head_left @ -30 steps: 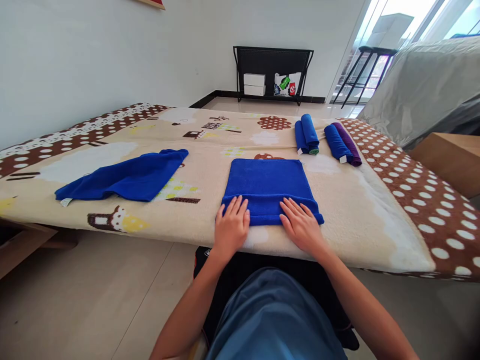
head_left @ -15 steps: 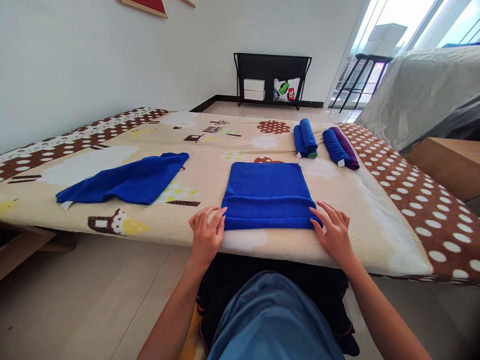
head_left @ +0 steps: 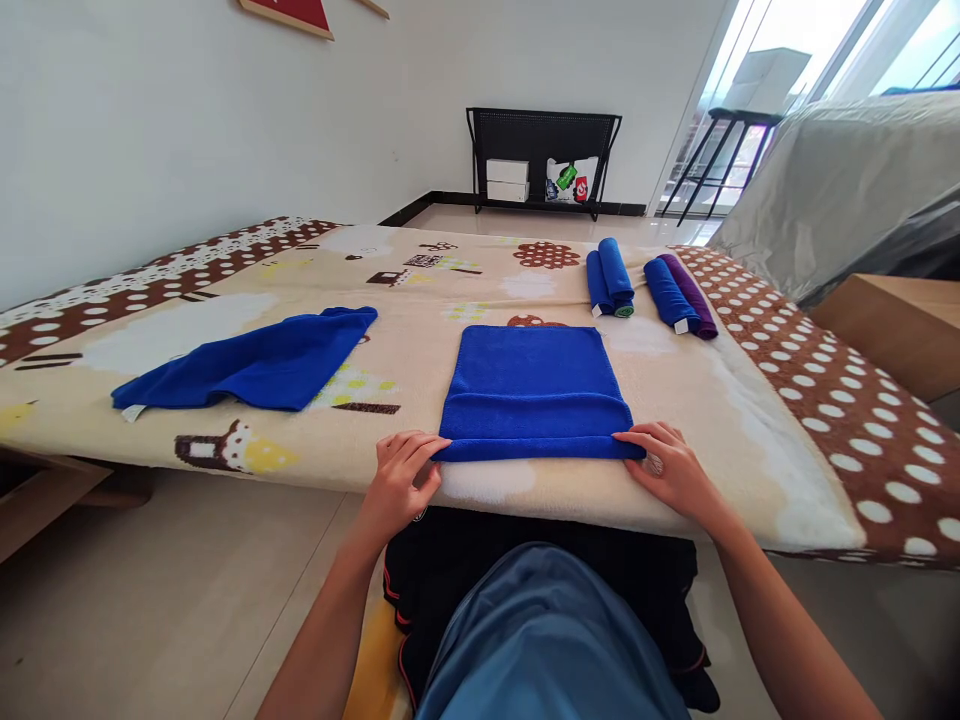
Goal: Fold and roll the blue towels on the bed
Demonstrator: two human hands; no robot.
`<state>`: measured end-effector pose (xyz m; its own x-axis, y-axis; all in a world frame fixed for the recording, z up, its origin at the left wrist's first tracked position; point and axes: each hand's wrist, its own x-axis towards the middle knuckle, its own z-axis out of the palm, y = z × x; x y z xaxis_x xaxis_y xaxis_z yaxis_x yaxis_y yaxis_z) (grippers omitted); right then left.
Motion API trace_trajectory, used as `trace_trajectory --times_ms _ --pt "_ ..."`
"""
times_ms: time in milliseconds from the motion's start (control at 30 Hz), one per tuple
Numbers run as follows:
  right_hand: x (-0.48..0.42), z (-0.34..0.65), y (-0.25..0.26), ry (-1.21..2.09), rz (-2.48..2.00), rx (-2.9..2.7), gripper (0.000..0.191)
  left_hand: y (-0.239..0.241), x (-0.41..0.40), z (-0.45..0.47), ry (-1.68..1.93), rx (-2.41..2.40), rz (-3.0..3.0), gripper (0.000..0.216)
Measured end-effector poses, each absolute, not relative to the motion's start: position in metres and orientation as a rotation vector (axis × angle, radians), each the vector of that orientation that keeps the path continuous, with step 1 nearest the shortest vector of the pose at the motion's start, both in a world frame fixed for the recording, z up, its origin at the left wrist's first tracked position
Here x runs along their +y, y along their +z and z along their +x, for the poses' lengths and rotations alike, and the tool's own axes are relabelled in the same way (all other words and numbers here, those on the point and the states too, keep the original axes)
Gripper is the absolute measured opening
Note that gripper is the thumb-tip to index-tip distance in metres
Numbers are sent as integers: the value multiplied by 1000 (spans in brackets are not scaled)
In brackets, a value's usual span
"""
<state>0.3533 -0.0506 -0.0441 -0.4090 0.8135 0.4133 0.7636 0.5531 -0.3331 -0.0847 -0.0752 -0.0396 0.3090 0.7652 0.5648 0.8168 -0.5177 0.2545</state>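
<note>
A folded blue towel (head_left: 534,385) lies flat on the patterned blanket (head_left: 420,330) in front of me, with its near edge folded over. My left hand (head_left: 401,482) pinches the towel's near left corner. My right hand (head_left: 670,470) pinches the near right corner. Both hands rest on the blanket at the table's front edge.
A second blue towel (head_left: 247,362) lies crumpled to the left. Rolled blue towels (head_left: 609,275) and a blue and purple roll pair (head_left: 681,296) sit at the far right. A wooden box (head_left: 892,325) and a covered sofa (head_left: 847,190) stand to the right; a black rack (head_left: 544,160) stands against the far wall.
My hands slid off the top of the towel's folded edge, moved outward to its two near corners and closed on them.
</note>
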Motion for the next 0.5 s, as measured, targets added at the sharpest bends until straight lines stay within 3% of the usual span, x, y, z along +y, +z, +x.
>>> trace_trajectory --times_ms 167,500 --pt "-52 356 -34 326 -1299 -2211 29 -31 -78 -84 -1051 -1626 -2610 28" --pt "-46 363 -38 404 -1358 -2119 32 -25 -70 -82 -1126 -1793 -2731 18"
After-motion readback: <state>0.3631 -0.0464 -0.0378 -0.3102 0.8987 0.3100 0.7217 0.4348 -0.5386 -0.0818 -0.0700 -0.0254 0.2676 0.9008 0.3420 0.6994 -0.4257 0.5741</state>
